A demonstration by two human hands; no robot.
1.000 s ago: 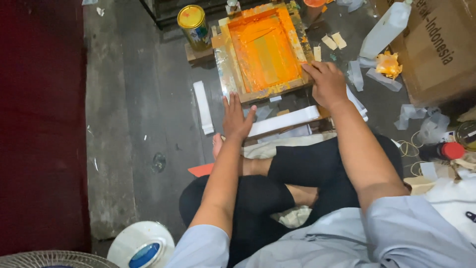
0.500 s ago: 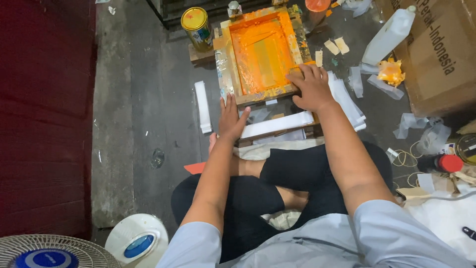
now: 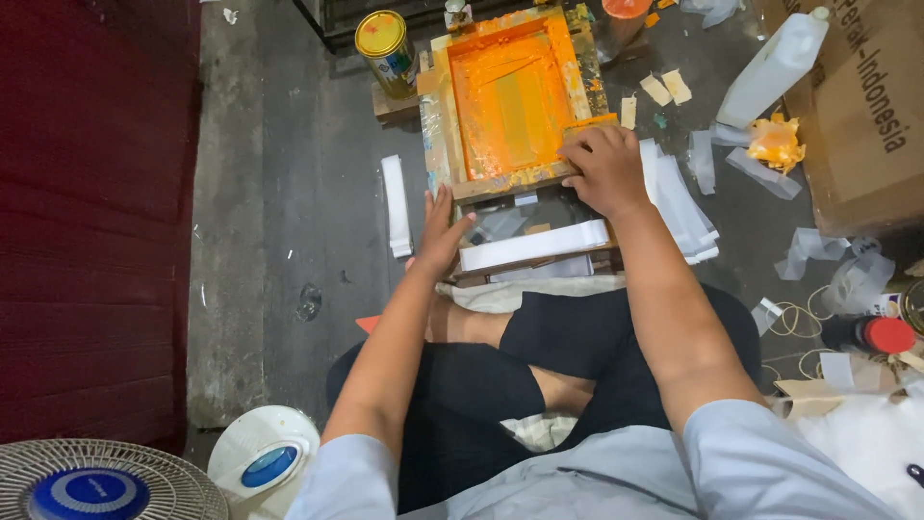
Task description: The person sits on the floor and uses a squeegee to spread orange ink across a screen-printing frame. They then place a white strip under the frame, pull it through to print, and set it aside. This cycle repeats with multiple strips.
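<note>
Seen from the head camera, a person sits cross-legged on the floor (image 3: pixel 279 193) before an orange-inked printing frame (image 3: pixel 510 101), a wooden frame whose screen is coated in orange ink. The right hand (image 3: pixel 602 169) rests on the frame's near right corner, fingers curled over an ink-covered edge there; whether it grips a separate tool cannot be told. The left hand (image 3: pixel 438 231) lies flat and spread wide just below the frame's near left corner, fingertips touching a long white strip (image 3: pixel 534 246) that lies along the frame's near side. A yellow-lidded tin (image 3: pixel 385 43) stands just left of the frame's far corner. A narrow white strip (image 3: pixel 396 204) lies on the floor left of the frame. A stack of white strips (image 3: pixel 683 202) sits right of the frame, beside the right hand. A white plastic jug (image 3: pixel 775 63) and a cardboard box (image 3: pixel 857 116) lie further right. A fan (image 3: pixel 91 481) stands well apart, near the person's left side.
</note>
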